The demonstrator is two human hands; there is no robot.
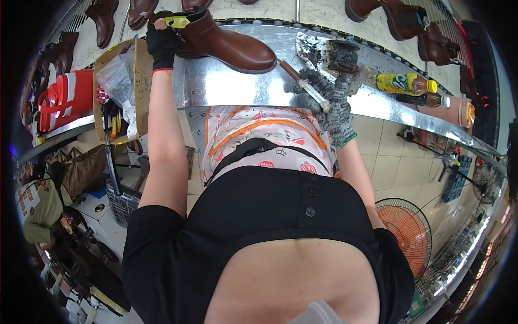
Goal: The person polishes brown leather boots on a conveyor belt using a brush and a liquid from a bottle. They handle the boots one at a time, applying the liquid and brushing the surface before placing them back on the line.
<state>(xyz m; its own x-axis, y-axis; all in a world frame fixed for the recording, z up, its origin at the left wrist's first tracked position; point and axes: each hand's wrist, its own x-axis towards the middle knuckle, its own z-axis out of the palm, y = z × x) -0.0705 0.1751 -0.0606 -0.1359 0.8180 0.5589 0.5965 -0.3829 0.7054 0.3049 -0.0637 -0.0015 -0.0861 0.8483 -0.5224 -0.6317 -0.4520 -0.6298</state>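
A brown leather ankle boot (pixel 232 46) lies over the metal ledge with its toe to the right. My left hand (pixel 161 48), in a black glove with bare fingertips, grips the boot's shaft beside a yellow tab (pixel 176 21). In my right hand (pixel 339 100), gloved in stained grey knit, is a clear syringe (pixel 308 89) with brown liquid in its barrel. Its tip points up and left, close to the sole edge at the boot's toe; whether it touches I cannot tell. Just beyond that hand, a blackened block (pixel 341 56) rests on a smeared white sheet (pixel 310 47).
Several brown boots (pixel 402 19) stand on the conveyor (pixel 280 9) beyond the metal ledge (pixel 216 89). A cardboard box (pixel 141 81) with plastic inside and a red bag (pixel 67 100) are at left. To the right lie a yellow-labelled bottle (pixel 402 84) and a dark bottle (pixel 423 100). An orange fan (pixel 402 232) stands below.
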